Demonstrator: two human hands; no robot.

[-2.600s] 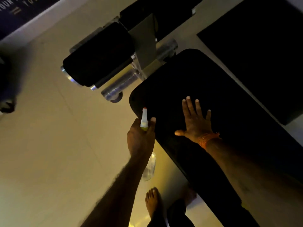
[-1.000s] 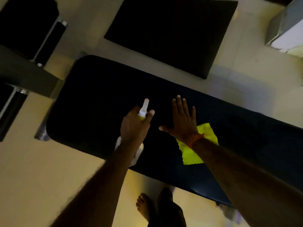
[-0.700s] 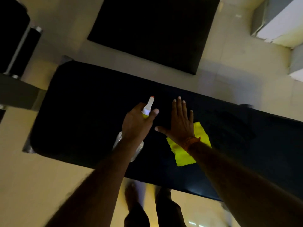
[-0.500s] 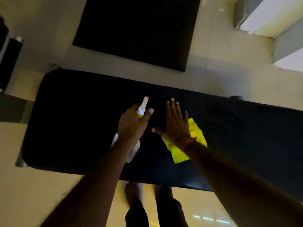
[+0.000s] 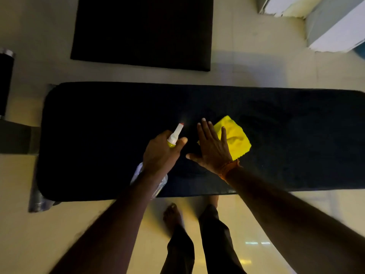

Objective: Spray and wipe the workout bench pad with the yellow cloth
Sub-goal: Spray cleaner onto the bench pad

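The black workout bench pad (image 5: 98,135) runs left to right across the view. My left hand (image 5: 161,155) is wrapped around a clear spray bottle (image 5: 174,135) with a white, red-tipped nozzle aimed at the pad; a faint mist shows at the tip. My right hand (image 5: 212,149) lies flat with fingers spread, its palm pressing the left edge of the yellow cloth (image 5: 236,138) onto the pad. Most of the cloth shows to the right of the fingers.
A black floor mat (image 5: 142,30) lies beyond the bench on the pale tiled floor. White and grey blocks (image 5: 335,26) stand at the top right. A black roller pad and metal frame (image 5: 7,115) sit at the left edge. My bare feet (image 5: 171,216) are below the bench.
The view has swung so the bench now lies level. The yellow cloth has slid from under my right wrist to beyond the fingers on the right. A faint mist now shows at the nozzle.
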